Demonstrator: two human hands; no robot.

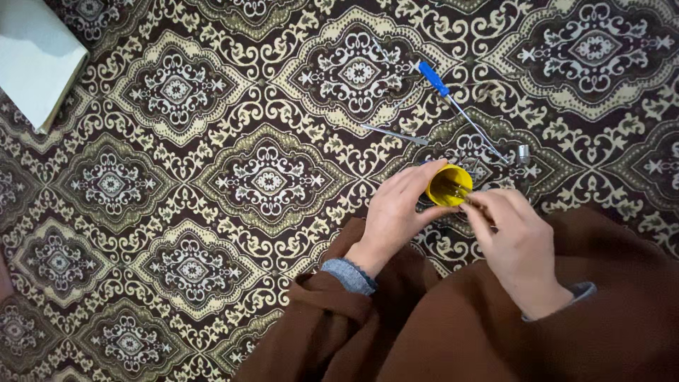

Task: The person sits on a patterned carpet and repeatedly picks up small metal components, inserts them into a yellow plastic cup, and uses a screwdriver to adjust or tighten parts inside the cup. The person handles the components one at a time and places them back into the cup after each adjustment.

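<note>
My left hand (391, 211) grips a small round yellow cap-like part (448, 186) from its left side. My right hand (511, 235) is pinched at the part's right edge, fingertips on a thin metal piece that reaches into it. Both hands hover just above the patterned carpet (212, 177). What lies inside the yellow part is too small to make out. My brown sleeves fill the lower right.
A screwdriver with a blue handle (433, 78) and long metal shaft lies on the carpet above the hands. A loose metal rod (393, 134) lies left of it, and a small metal socket (523, 153) at its tip. A white flat box (35, 56) sits at top left.
</note>
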